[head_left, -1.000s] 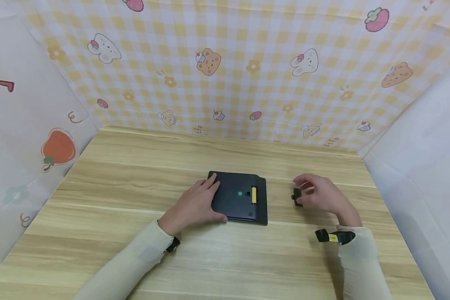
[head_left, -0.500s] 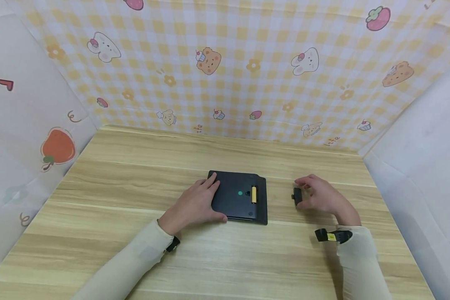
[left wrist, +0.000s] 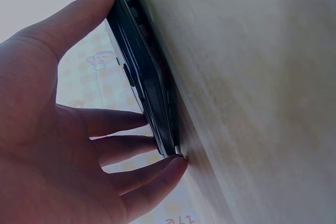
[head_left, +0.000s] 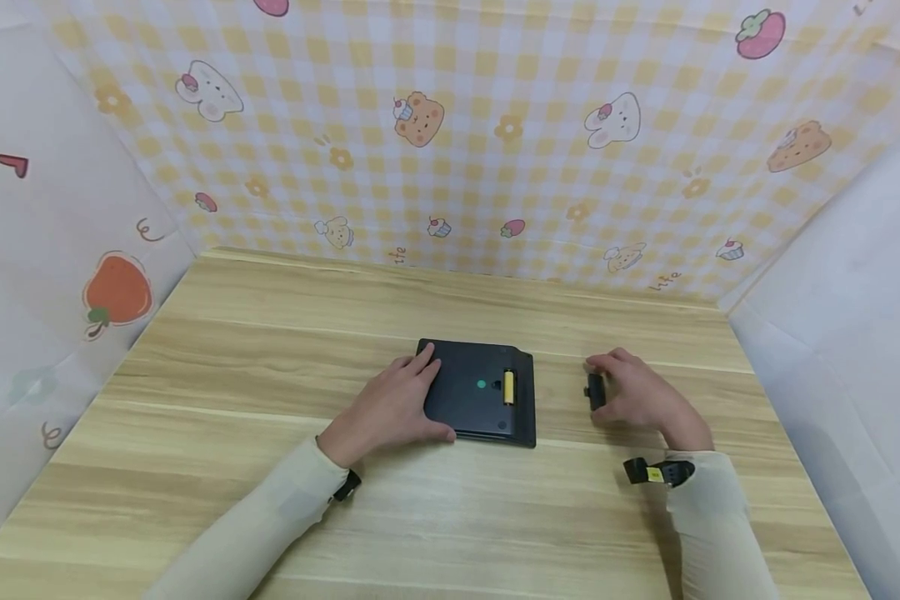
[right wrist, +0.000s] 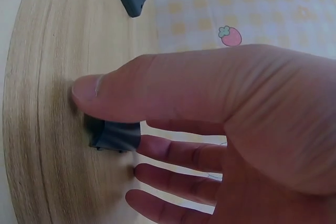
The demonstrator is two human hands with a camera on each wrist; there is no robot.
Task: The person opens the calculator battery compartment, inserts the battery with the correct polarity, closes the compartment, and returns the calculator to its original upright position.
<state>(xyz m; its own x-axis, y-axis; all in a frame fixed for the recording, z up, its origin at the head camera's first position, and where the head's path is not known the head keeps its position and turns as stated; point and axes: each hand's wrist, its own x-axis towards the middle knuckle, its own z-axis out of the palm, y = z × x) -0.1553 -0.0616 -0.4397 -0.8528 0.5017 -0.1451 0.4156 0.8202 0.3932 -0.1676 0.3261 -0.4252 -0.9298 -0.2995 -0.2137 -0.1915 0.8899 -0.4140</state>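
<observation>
A black calculator point(head_left: 465, 392) lies face down on the table, its keys showing along the underside in the left wrist view. A yellow battery point(head_left: 509, 387) sits in its uncovered slot. My left hand point(head_left: 393, 408) grips the calculator's left part, thumb at the near edge and fingers spread over the far left corner. To the right, my right hand point(head_left: 641, 400) is curled round a small black battery cover point(head_left: 597, 392), thumb at its near end and index finger by its far end. The thumb hides part of the cover point(right wrist: 116, 136) in the right wrist view.
The light wood table point(head_left: 450, 517) ends at a yellow checked cloth point(head_left: 465, 167) behind. White cloth walls point(head_left: 855, 350) stand at left and right. A stretch of bare wood separates the calculator from the battery cover. A dark wrist camera point(head_left: 637, 471) is strapped on the right wrist.
My right hand has shifted slightly, its thumb moving from over the battery cover to the near end. The left hand, calculator and cover keep their places.
</observation>
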